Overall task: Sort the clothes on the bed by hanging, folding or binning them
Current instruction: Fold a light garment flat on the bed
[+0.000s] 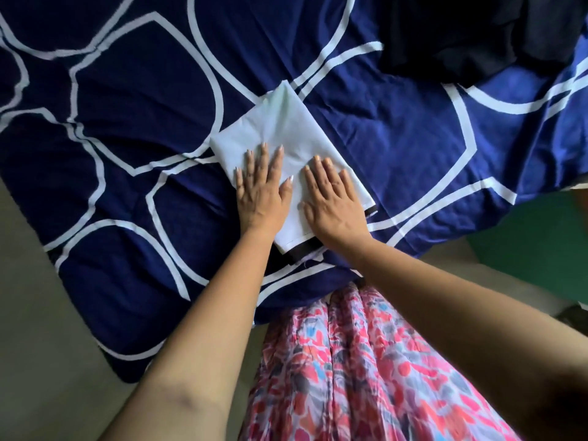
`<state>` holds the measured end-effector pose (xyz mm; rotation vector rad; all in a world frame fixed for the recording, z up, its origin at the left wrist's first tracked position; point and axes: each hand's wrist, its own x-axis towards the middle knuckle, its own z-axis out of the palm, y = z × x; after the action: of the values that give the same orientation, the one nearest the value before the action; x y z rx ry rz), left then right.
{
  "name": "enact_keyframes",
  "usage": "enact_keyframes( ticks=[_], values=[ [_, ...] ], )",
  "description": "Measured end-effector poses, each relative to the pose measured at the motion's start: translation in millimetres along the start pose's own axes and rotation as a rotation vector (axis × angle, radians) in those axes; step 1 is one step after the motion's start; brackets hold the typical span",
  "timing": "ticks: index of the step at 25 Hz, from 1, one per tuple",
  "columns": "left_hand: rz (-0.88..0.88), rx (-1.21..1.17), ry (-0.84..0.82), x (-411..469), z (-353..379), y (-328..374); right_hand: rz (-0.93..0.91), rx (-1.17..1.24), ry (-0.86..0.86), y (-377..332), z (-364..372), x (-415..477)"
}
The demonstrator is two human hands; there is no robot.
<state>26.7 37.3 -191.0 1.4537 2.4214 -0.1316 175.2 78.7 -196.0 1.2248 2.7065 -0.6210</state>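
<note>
Lifting the folded cloth [288, 122] by 1 edge could spill its layers, since it lies loose on the bed [133, 100] near the front edge. Left hand [261, 194] and right hand [334, 202] press flat on it, fingers straight, side by side, gripping nothing; dark clothes [461, 36] lie well apart

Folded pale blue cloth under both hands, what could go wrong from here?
The folded pale blue cloth lies near the navy patterned bedsheet's edge; a push from the flat left hand or right hand might slide it off. A black strip peeks out under its near corner; layers may be uneven.
</note>
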Motion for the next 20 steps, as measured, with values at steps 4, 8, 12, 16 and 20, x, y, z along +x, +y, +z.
enact_keyframes(
  ticks=[4, 8, 12, 16, 20],
  values=[
    [-0.005, 0.009, -0.024, -1, 1, -1, 0.014, -0.033, -0.011, -4, -2, 0],
    [-0.075, -0.034, 0.062, 0, -16, -11, 0.073, -0.021, 0.055, -15, -21, 5],
    [-0.05, -0.034, 0.039, 21, -22, -28, 0.088, -0.04, -0.018, -7, -26, 26],
    [-0.034, -0.018, -0.016, 24, -10, -31, 0.108, 0.007, -0.032, -5, -21, 25],
    [-0.017, -0.008, 0.019, 23, -16, -33, 0.402, 0.177, 0.078, -14, -43, 37]
  ],
)
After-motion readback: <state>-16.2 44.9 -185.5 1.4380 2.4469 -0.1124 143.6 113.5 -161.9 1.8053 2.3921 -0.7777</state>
